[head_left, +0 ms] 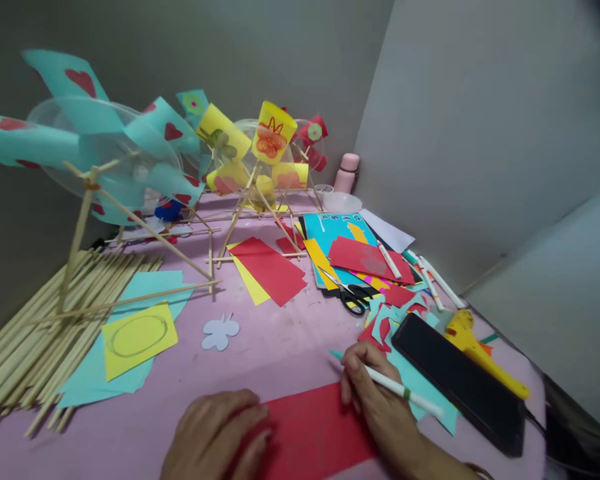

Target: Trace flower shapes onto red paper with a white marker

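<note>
Faint outlines mark the red rectangular paper (315, 427), apparently not yet coloured, the left hand (215, 433) loosely spread over its edge, the right hand (375, 403) pinching a white, green-tipped marker (390, 384).

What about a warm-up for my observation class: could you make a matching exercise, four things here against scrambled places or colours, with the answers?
Things
1. uncapped marker
2. nearest red sheet
3. bottle
4. phone

Places and colours
A. pink, standing upright
B. in the right hand
C. black, to the right of both hands
D. partly under the left hand

Pairs: 1-B, 2-D, 3-A, 4-C
</note>
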### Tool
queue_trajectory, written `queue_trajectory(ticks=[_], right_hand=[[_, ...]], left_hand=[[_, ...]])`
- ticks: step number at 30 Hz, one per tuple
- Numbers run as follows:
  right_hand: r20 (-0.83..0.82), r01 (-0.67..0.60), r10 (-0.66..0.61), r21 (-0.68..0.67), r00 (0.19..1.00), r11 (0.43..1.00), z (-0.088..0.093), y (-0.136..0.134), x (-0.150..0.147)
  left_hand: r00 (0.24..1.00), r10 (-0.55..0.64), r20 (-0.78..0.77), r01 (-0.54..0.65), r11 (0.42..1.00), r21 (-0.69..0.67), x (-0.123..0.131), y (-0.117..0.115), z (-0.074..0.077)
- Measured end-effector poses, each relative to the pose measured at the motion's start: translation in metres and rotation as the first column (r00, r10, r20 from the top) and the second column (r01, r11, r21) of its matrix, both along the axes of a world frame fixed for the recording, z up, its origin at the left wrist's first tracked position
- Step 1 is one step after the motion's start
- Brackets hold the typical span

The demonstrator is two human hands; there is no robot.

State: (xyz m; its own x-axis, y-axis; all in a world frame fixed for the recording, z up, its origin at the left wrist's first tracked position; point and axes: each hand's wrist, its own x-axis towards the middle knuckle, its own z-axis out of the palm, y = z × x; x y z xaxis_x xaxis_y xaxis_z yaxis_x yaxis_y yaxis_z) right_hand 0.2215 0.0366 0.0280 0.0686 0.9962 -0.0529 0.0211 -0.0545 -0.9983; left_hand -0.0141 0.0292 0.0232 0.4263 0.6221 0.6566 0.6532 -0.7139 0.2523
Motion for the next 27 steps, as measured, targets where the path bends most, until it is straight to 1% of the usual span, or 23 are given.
queue_trajectory(ticks=[2,4,7,11,15,19,24,27], right_hand=[[0.005,0.0,0.0,0.034,1.0,0.999,0.002,0.0,0.001],[0.009,0.044,-0.045,0.1,0.999,0.994,0.003,0.001,0.003],[0.001,0.094,-0.095,0.163,0.995,0.982,0.004,0.003,0.005],[-0.008,0.092,-0.092,0.186,0.996,0.978,0.003,0.005,0.004],[0.01,0.035,-0.038,0.217,0.999,0.975,0.005,-0.001,0.002],[0.045,-0.023,0.013,0.236,0.999,0.971,0.011,-0.01,0.001],[0.117,-0.095,0.073,0.191,0.99,0.977,0.021,-0.018,0.0],[0.116,-0.141,0.122,0.175,0.986,0.974,0.023,-0.021,-0.002]], left_hand=[[0.996,0.086,0.037,-0.085,0.996,-0.025,-0.006,0.004,0.005],[0.981,0.177,0.075,-0.175,0.984,-0.034,-0.01,0.007,0.01],[0.96,0.253,0.121,-0.252,0.968,-0.019,-0.015,0.01,0.013],[0.925,0.346,0.157,-0.35,0.937,-0.002,-0.023,0.013,0.012],[0.874,0.451,0.182,-0.457,0.889,-0.007,-0.03,0.018,0.011],[0.822,0.537,0.191,-0.543,0.839,-0.022,-0.036,0.021,0.013],[0.769,0.611,0.188,-0.617,0.787,-0.036,-0.041,0.022,0.014],[0.735,0.649,0.197,-0.656,0.754,-0.037,-0.046,0.022,0.013]])
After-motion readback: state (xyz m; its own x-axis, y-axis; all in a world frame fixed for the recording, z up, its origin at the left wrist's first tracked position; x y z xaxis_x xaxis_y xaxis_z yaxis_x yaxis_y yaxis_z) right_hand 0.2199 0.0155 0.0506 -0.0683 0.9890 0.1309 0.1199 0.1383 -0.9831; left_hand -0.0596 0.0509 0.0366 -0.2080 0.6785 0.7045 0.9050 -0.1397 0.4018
